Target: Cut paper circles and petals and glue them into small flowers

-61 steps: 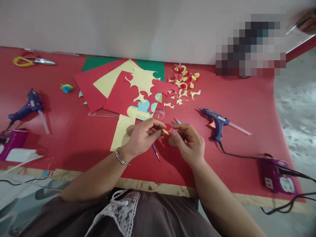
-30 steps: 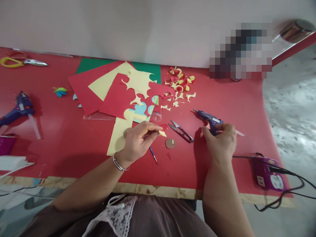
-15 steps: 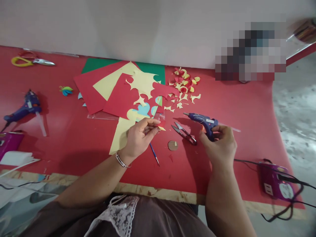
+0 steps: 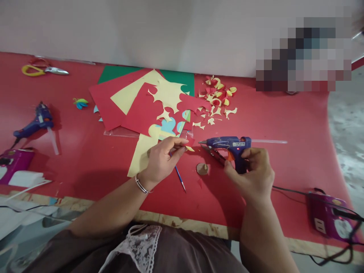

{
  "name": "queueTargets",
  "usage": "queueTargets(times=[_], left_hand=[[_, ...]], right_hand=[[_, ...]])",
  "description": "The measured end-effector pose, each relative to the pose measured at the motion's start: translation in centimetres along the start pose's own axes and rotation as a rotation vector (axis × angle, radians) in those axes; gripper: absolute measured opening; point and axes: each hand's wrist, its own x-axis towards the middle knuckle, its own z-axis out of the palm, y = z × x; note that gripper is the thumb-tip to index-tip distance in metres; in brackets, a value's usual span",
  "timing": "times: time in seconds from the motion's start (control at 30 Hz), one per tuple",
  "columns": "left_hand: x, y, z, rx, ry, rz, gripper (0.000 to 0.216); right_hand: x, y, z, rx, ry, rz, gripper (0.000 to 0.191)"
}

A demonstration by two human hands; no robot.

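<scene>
My left hand (image 4: 163, 159) pinches a small folded red and yellow paper piece (image 4: 190, 143) just above the red table (image 4: 85, 167). My right hand (image 4: 251, 170) grips the handle of a blue hot glue gun (image 4: 227, 144), held level with its nozzle pointing left, close to the paper piece. A small brown disc (image 4: 202, 169) lies on the table between my hands. Small snips (image 4: 213, 153) lie under the gun, mostly hidden. A thin blue pen (image 4: 179, 178) rests beside my left wrist.
Red, yellow and green paper sheets (image 4: 136, 98) lie stacked beyond my hands, with folded petals and scraps (image 4: 217, 98) to their right. A second glue gun (image 4: 34, 123), yellow scissors (image 4: 42, 70) and a small paper flower (image 4: 80, 102) sit at the left. Purple power strips (image 4: 330, 216) hold the cables.
My right hand left the paper piece, reached right, picked up the glue gun and brought it left towards the piece in my left hand. The snips were laid on the table.
</scene>
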Motion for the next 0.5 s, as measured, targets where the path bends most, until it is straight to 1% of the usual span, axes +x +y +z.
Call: queueTargets(times=[0.1, 0.23, 0.5], left_hand=[[-0.02, -0.03, 0.04, 0.031, -0.011, 0.018, 0.016], [-0.07, -0.18, 0.22, 0.049, -0.016, 0.034, 0.015], [-0.07, -0.04, 0.35, 0.048, -0.025, 0.064, 0.015]], right_hand=[[-0.19, -0.49, -0.18, 0.009, -0.046, -0.005, 0.036], [-0.3, -0.81, -0.34, 0.036, -0.068, -0.031, 0.033], [-0.31, -0.06, -0.01, 0.049, -0.075, -0.086, 0.032]])
